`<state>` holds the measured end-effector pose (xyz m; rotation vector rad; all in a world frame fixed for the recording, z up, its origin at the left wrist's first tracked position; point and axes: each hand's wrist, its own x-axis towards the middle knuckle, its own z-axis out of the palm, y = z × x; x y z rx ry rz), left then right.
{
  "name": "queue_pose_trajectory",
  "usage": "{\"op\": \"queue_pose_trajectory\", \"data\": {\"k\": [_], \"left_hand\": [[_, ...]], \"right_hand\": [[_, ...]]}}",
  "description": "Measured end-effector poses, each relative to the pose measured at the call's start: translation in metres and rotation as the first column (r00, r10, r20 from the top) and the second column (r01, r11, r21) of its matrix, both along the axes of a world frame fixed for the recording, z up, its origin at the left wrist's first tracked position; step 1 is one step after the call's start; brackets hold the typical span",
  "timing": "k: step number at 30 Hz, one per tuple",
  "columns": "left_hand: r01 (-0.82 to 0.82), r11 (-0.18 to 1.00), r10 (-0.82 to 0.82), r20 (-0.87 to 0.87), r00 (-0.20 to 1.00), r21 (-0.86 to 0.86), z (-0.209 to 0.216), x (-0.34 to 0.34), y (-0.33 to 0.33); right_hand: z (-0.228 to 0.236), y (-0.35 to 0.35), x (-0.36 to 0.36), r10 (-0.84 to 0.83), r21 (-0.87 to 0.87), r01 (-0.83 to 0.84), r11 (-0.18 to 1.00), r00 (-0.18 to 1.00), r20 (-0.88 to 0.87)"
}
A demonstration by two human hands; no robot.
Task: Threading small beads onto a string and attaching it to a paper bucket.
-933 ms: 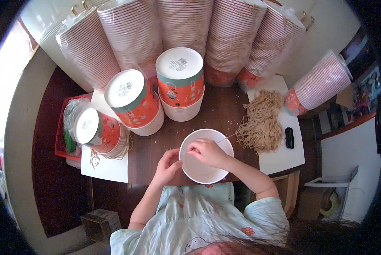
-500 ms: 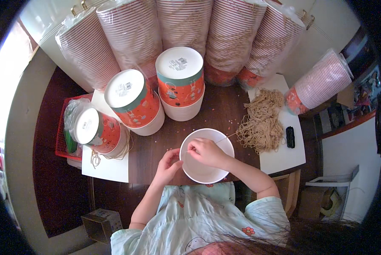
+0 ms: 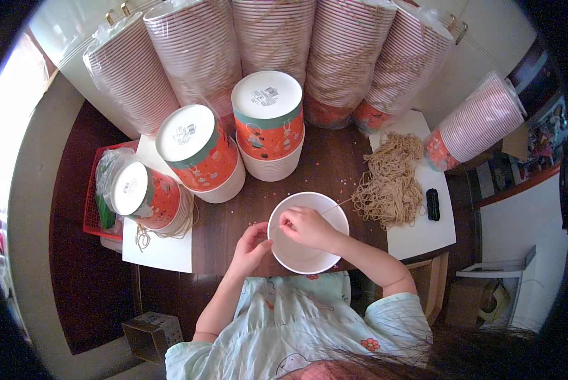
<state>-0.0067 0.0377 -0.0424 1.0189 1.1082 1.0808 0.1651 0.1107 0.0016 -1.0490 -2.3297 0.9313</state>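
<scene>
A white paper bucket stands mouth up at the front of the table. At its left side is my left hand, with the thumb by the rim and the fingers curved against the outer wall. My right hand reaches over the bucket's mouth, thumb and fingertips pinched on a thin tan string. From there the string runs across the far right rim to a tangled heap of string. The fingertips of my left hand are partly hidden.
Upturned orange paper buckets stand in stacks at the left and middle. Tall plastic-wrapped bucket stacks line the back; another wrapped stack leans at the right. A black object lies beside the string heap. A red basket sits far left.
</scene>
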Motion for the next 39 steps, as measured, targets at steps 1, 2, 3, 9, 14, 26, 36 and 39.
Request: {"op": "queue_pose_trajectory", "data": {"k": [1,2,3,9,14,26,36,39], "left_hand": [[0.004,1.000,-0.004,-0.014,1.000,0.011,0.000,0.000,0.000],[0.008,1.000,-0.008,-0.027,1.000,0.023,0.000,0.000,0.000],[0.008,1.000,-0.007,-0.027,1.000,0.023,0.000,-0.001,0.000],[0.011,0.999,-0.010,-0.021,1.000,0.033,-0.001,-0.001,0.000],[0.022,0.999,-0.021,-0.023,1.000,0.037,0.000,-0.001,0.000],[0.025,0.998,-0.023,-0.029,0.999,0.055,0.003,0.000,-0.001],[-0.043,0.978,0.127,-0.420,0.898,0.204,0.012,0.003,0.001],[0.020,0.935,0.211,-0.602,0.770,0.354,0.015,0.001,0.004]], "right_hand": [[0.000,0.000,0.000,0.000,-0.001,0.000,1.000,1.000,0.000],[-0.001,0.000,-0.001,0.002,-0.004,-0.002,1.000,1.000,-0.022],[-0.001,0.000,-0.001,0.004,-0.006,-0.004,1.000,0.999,-0.044],[0.002,-0.001,0.000,0.061,-0.115,-0.062,0.991,0.998,-0.009],[0.000,0.000,0.000,0.079,-0.085,-0.080,0.993,0.997,-0.022],[-0.005,0.001,-0.003,0.071,-0.050,-0.071,0.996,0.997,-0.004],[-0.005,0.002,-0.006,0.094,-0.042,-0.092,0.995,0.995,0.045],[-0.008,0.002,-0.006,0.099,-0.007,-0.098,0.995,0.994,0.039]]}}
